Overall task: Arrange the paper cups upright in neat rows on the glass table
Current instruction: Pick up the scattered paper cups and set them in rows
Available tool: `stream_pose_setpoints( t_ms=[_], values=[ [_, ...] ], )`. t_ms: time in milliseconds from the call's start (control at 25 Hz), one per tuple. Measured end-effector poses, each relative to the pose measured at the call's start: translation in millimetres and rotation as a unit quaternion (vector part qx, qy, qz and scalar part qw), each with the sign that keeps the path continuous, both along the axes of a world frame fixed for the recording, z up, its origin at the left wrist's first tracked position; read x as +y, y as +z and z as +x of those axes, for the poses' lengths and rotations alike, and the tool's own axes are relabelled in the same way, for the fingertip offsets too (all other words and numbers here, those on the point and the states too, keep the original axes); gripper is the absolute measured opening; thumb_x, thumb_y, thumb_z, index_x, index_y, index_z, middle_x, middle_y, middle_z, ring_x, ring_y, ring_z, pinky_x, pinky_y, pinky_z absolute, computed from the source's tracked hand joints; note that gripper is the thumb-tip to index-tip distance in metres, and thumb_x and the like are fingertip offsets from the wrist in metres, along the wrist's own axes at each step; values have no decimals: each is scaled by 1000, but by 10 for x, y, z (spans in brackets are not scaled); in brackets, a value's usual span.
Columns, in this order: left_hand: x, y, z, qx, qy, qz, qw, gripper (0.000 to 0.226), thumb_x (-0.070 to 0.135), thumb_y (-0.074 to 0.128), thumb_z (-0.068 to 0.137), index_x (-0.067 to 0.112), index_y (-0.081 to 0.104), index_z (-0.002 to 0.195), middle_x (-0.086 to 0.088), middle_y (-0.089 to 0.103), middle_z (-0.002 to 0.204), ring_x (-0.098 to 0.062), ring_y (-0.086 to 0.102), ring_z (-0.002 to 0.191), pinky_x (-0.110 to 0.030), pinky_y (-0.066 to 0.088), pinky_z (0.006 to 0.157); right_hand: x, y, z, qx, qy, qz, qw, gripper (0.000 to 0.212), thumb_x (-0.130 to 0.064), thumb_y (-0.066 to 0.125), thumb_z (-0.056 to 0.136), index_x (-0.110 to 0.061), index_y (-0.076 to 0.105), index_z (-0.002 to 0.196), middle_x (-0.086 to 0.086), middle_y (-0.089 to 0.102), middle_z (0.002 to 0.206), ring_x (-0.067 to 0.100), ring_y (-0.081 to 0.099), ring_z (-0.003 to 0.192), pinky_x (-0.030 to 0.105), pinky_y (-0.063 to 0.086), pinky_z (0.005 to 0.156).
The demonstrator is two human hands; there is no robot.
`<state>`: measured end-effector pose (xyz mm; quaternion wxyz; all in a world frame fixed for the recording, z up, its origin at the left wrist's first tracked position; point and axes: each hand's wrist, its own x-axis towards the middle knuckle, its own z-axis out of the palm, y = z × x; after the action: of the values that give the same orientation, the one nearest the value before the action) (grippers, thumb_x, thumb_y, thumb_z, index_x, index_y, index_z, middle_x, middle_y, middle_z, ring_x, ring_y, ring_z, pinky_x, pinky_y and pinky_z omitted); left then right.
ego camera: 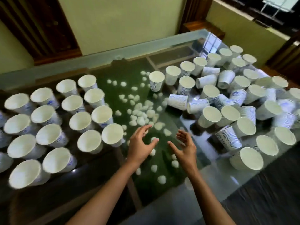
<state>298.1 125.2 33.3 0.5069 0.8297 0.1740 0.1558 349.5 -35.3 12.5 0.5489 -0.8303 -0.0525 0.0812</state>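
Cups at left edge (4, 161) cut off by frame. Cups at right edge (295, 93) likewise clipped. Right pile (227, 98): many cups half hidden behind neighbours; count not determinable. Blue print (228, 138) on cup walls blurred, unreadable. White lumps (141, 114) not identifiable; some covered by left hand (139, 146). Forearms (100, 200) cut by bottom edge.

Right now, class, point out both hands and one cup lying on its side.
left hand (140, 146): head view, back of the hand.
right hand (186, 150): head view, middle of the hand.
cup lying on its side (177, 101): head view, its patterned wall.
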Motion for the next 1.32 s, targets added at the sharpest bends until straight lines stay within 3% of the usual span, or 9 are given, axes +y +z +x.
stream_pose_setpoints(
  t_ms=[120,240,520,680,840,960,1040,1200,1320],
  values=[
    [-57,12,683,39,-52,63,996,53,16,75,72,12,56,120,-5,58,120,-18,54,111,-32,44,98,-111,10,425,-8,-25,-31,999,56,-16,77,74,-14,50,123,5,59,119,10,56,110,29,48,96],
    [-112,-47,1343,75,-101,145,981,59,19,71,76,14,47,130,-5,48,133,-18,45,123,-25,31,105,-102,-6,856,-49,-30,-87,995,55,-12,72,76,-5,49,126,11,56,123,20,53,115,31,42,102],
    [-190,-298,2280,72,-203,332,918,75,12,60,80,11,21,144,-7,26,150,-21,21,139,-25,10,114,103,-82,1286,-134,-68,-133,980,49,2,64,76,3,51,124,22,46,129,34,47,122,26,28,106],
    [-195,-420,2290,83,-189,379,902,75,6,57,76,10,25,143,-11,35,143,-24,29,133,-29,10,114,129,-122,1420,-181,-72,-178,964,47,10,58,75,4,52,121,26,46,130,40,45,123,36,28,109],
    [-69,-416,2113,91,-122,335,930,76,4,67,66,8,40,136,-15,49,128,-31,44,117,-36,35,101,194,-129,1570,-218,-2,-315,924,61,21,44,67,9,47,127,30,41,138,47,31,133,52,25,109],
    [3,-379,2003,94,-78,266,956,76,7,74,65,7,43,133,-16,50,126,-32,45,115,-38,39,97,233,-117,1691,-221,45,-416,881,58,10,35,76,6,39,134,28,34,144,45,14,139,50,3,112],
    [15,-360,1953,89,-61,232,967,75,11,78,65,7,44,132,-16,50,125,-31,47,115,-39,41,95,238,-123,1754,-224,54,-449,863,54,8,40,77,5,45,130,27,43,138,45,16,139,49,-1,111],
    [-4,-317,1844,54,1,166,985,77,14,84,60,6,49,128,-14,55,122,-29,51,113,-34,41,94,188,-78,1762,-273,89,-437,852,43,11,62,64,5,62,106,24,62,111,45,42,127,53,23,109],
    [3,-314,1687,42,86,114,989,78,15,86,56,5,52,125,-15,57,122,-28,51,114,-31,38,93,93,-96,1576,-344,182,-374,842,42,7,71,65,3,65,106,23,64,114,43,48,123,53,36,101]
  ],
)
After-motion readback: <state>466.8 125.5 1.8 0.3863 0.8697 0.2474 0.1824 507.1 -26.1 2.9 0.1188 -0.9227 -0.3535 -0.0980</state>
